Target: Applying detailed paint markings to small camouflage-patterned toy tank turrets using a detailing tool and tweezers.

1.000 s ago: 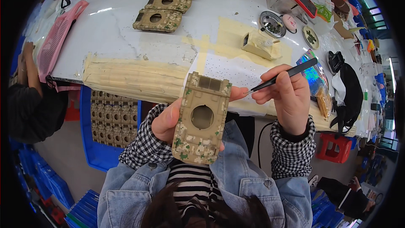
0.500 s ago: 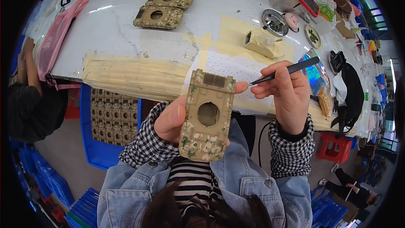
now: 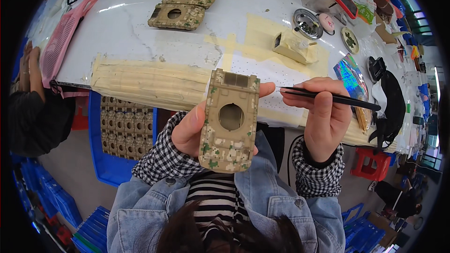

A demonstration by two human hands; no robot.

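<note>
A camouflage-painted model tank hull (image 3: 226, 146) with a round hole in its top is tilted up in front of me. My left hand (image 3: 188, 133) grips it from the left and from behind, the thumb along its side and a fingertip sticking out past the right edge. Black tweezers (image 3: 344, 99) lie across the fingers of my right hand (image 3: 326, 122), which pinches them. Their tips point left, close to that left fingertip with a small gap. Whether the tips hold anything is too small to tell.
Behind the hull lies a white sheet (image 3: 267, 72) with small dots. Similar hulls (image 3: 187, 17) stand in a row farther back; more fill a blue crate (image 3: 105, 161) at lower left. A taped block (image 3: 295, 49) and a metal dish (image 3: 307, 22) sit right. Another person's arm (image 3: 35, 72) shows far left.
The tweezers' tips have drawn back from my left fingertip, and their rear end has swung down and right. My right hand has shifted slightly right. The hull has risen a little.
</note>
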